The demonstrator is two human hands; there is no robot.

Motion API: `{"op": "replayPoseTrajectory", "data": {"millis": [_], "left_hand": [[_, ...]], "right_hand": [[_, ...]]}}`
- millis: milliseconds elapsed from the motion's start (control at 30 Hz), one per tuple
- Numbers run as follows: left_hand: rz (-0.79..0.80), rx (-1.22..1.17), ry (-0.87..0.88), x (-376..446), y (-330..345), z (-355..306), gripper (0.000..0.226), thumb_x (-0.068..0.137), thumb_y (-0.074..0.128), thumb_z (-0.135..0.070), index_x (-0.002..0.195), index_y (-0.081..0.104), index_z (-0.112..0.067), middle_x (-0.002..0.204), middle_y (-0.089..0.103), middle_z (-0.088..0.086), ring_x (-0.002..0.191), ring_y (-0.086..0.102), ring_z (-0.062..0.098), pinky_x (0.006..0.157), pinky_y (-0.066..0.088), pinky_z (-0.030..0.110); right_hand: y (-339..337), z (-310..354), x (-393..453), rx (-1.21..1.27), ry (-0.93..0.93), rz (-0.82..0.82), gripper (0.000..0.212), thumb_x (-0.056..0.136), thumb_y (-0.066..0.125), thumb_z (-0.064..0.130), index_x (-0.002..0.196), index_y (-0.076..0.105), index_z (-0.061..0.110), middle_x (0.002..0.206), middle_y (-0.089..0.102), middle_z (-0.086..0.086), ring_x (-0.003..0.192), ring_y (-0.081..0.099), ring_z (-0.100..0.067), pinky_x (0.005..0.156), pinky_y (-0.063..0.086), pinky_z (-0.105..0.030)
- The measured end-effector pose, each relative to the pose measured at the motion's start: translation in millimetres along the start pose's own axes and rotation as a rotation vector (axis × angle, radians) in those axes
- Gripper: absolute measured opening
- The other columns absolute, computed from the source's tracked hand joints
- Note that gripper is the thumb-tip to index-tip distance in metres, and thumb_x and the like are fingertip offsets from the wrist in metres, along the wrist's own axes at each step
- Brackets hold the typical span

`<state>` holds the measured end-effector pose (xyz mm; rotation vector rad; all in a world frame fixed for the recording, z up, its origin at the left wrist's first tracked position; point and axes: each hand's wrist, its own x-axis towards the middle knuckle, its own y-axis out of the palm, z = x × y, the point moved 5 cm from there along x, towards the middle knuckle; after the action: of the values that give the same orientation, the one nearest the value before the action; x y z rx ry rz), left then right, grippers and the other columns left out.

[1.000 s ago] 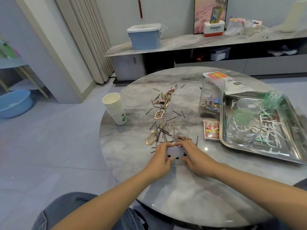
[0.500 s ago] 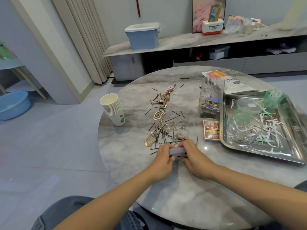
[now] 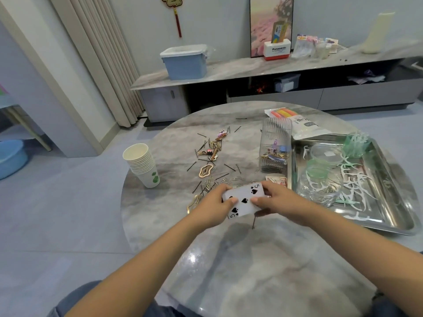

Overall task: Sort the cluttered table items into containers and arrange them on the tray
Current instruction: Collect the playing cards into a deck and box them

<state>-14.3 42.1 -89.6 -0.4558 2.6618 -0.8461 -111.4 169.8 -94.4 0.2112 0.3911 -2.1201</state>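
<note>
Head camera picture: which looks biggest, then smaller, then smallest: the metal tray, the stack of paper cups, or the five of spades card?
1. Metal tray, by far the biggest.
2. Stack of paper cups.
3. Five of spades card, though both hands hide its ends and it is nearer the camera, so second and third are close.

A long low cabinet (image 3: 286, 72) with a marbled top is set against the far wall. A blue lidded box (image 3: 185, 62) is placed on its left part. Further right a red and white box (image 3: 277, 50) marked Panasonic is seen, with a framed picture (image 3: 271, 21) leaned on the wall behind it. Clear packets (image 3: 313, 45), blurred and hard to identify, are heaped beside it, and a pale vase-like thing (image 3: 377, 33) is stood near the right end. A small grey bin (image 3: 287, 82) is kept on the open shelf below. A red knot ornament (image 3: 175, 10) is hung on the wall. Beige curtains (image 3: 100, 58) are drawn at the left, and a blue basin (image 3: 10, 156) is left on the floor.
</note>
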Motion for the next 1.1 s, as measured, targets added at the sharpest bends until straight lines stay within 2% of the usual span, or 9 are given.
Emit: {"op": "replayPoseTrajectory", "data": {"millis": [133, 267, 434, 534, 667, 734, 834, 934, 1101], "left_hand": [[0.069, -0.018, -0.010, 14.9, 7.2, -28.7, 0.027, 0.097, 0.048, -0.030, 0.122, 0.051, -0.019, 0.110, 0.060, 0.005, 0.092, 0.059, 0.020, 0.076, 0.049, 0.031], [0.121, -0.108, -0.009, 33.2, 14.1, -49.1, 0.028, 0.098, 0.048, -0.030, 0.124, 0.050, -0.020, 0.104, 0.059, 0.002, 0.079, 0.056, 0.011, 0.057, 0.047, 0.017], [0.148, -0.310, -0.042, 66.7, 32.3, -63.3, 0.027, 0.099, 0.043, -0.035, 0.118, 0.055, -0.019, 0.102, 0.065, 0.002, 0.089, 0.062, 0.016, 0.082, 0.051, 0.031], [0.052, -0.517, -0.145, 90.6, 44.4, -59.3, 0.029, 0.102, 0.034, -0.028, 0.107, 0.060, -0.016, 0.106, 0.066, 0.012, 0.087, 0.062, 0.021, 0.078, 0.051, 0.032], [0.038, 0.097, 0.022, 116.6, 68.9, -45.6, 0.032, 0.097, 0.043, -0.010, 0.124, 0.059, -0.017, 0.129, 0.055, 0.003, 0.110, 0.052, 0.014, 0.092, 0.041, 0.027], [0.125, 0.306, 0.088, 122.7, 85.1, -35.7, 0.037, 0.097, 0.046, -0.017, 0.133, 0.052, -0.020, 0.141, 0.039, 0.004, 0.129, 0.039, 0.022, 0.109, 0.032, 0.035], [0.224, 0.603, 0.176, 126.2, 99.3, -29.7, 0.046, 0.099, 0.040, -0.034, 0.144, 0.033, -0.035, 0.153, 0.018, 0.001, 0.137, 0.019, 0.027, 0.116, 0.018, 0.043], [0.246, 0.668, 0.213, 128.8, 92.7, -24.5, 0.047, 0.099, 0.040, -0.036, 0.144, 0.029, -0.042, 0.155, 0.013, 0.000, 0.139, 0.018, 0.026, 0.116, 0.019, 0.043], [0.277, 0.565, 0.143, 129.5, 76.0, -25.2, 0.041, 0.096, 0.047, -0.019, 0.132, 0.048, -0.038, 0.152, 0.019, -0.001, 0.138, 0.024, 0.025, 0.112, 0.029, 0.043]], "right_hand": [[-25.1, 7.6, -11.0, 0.136, -0.029, -0.027, 0.020, 0.092, 0.053, 0.002, 0.110, 0.054, 0.010, 0.108, 0.064, -0.015, 0.092, 0.066, -0.025, 0.074, 0.059, -0.037], [-51.8, 8.4, -9.0, 0.169, -0.025, -0.094, 0.019, 0.093, 0.053, 0.002, 0.111, 0.056, 0.008, 0.107, 0.065, -0.015, 0.091, 0.066, -0.027, 0.077, 0.058, -0.041], [-85.8, 12.9, -1.8, 0.145, 0.004, -0.162, 0.017, 0.092, 0.052, 0.002, 0.105, 0.061, 0.009, 0.106, 0.067, -0.016, 0.090, 0.067, -0.029, 0.074, 0.059, -0.039], [-107.4, 11.9, 2.3, 0.103, 0.049, -0.264, 0.021, 0.092, 0.052, 0.003, 0.112, 0.057, 0.004, 0.104, 0.066, -0.013, 0.079, 0.068, -0.026, 0.063, 0.059, -0.032], [-125.7, 12.4, 6.3, 0.064, 0.071, -0.377, 0.015, 0.093, 0.051, 0.005, 0.107, 0.053, 0.008, 0.095, 0.064, -0.004, 0.069, 0.066, -0.020, 0.057, 0.057, -0.027], [-128.2, 14.1, 7.1, 0.053, 0.069, -0.404, 0.017, 0.093, 0.051, 0.006, 0.109, 0.053, 0.008, 0.099, 0.064, -0.006, 0.069, 0.065, -0.018, 0.053, 0.056, -0.025], [-136.9, 13.9, 5.5, 0.050, 0.071, -0.441, 0.021, 0.093, 0.052, 0.008, 0.113, 0.053, 0.007, 0.104, 0.064, -0.007, 0.068, 0.064, -0.017, 0.051, 0.053, -0.024], [-141.5, 13.0, 3.2, 0.043, 0.068, -0.433, 0.020, 0.093, 0.051, 0.008, 0.113, 0.052, 0.009, 0.103, 0.062, -0.005, 0.068, 0.063, -0.015, 0.051, 0.053, -0.023], [-140.8, 12.6, 3.1, -0.014, 0.073, -0.422, 0.022, 0.092, 0.051, 0.008, 0.115, 0.051, 0.009, 0.106, 0.061, -0.005, 0.071, 0.062, -0.014, 0.055, 0.055, -0.025]]}}
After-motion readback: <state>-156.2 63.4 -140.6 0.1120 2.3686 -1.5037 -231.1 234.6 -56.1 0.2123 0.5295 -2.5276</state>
